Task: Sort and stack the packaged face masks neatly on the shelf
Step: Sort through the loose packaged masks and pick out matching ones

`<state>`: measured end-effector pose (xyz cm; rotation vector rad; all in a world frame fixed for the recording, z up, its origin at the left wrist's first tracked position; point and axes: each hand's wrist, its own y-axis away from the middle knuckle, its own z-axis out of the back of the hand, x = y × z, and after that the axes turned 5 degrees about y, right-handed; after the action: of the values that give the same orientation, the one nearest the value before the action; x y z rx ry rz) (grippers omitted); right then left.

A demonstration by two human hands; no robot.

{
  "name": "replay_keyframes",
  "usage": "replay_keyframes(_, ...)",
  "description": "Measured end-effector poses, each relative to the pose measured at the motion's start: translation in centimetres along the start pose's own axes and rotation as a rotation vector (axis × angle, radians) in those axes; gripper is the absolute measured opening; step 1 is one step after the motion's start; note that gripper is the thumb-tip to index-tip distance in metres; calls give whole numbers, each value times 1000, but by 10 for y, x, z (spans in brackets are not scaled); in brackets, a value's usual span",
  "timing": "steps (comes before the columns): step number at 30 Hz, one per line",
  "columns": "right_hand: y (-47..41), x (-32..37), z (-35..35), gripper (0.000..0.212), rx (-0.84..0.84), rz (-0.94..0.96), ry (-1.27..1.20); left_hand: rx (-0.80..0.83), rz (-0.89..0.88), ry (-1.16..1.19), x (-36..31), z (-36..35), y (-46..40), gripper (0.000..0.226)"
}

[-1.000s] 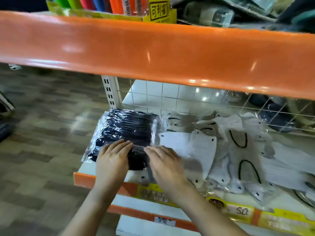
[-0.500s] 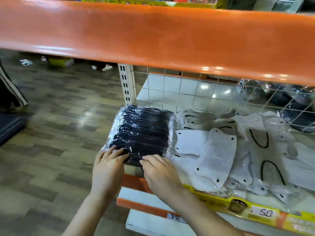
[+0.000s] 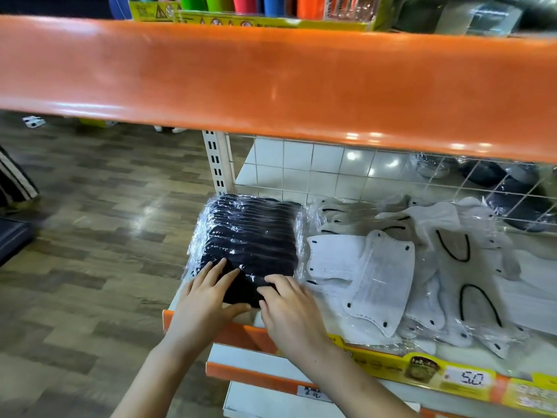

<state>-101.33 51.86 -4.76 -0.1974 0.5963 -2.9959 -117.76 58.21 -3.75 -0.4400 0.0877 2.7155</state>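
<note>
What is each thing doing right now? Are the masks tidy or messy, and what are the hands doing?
Black masks: wrapped, lined up in a neat overlapping row at the shelf's left end.
White masks: wrapped, strewn loosely, overlapping, not stacked.
Left hand: fingers straight, pressing on the nearest black pack.
Right hand: fingers flat on the same pack.
Shelf: holding both lots of masks.

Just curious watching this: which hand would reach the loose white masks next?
Probably the right hand: it rests on the black stack's near edge, right beside the white masks. The left hand lies on the stack's far side.
</note>
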Motion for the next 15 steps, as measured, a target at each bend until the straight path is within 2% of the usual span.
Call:
replay_keyframes(5,3,-3,-2,33,33,-22,-45,-69,-4,-16,3,-11,-1,69)
replay_keyframes(10,4,-3,-4,27,11,-31,-50,-197,39,-28,0,-17,-3,59)
replay_keyframes(13,2,-1,-6,33,33,-38,-32,-225,103,5,-8,-21,-4,60)
replay_keyframes(15,1,1,-4,34,55,-38,-31,-287,94,-13,-14,-24,-5,51)
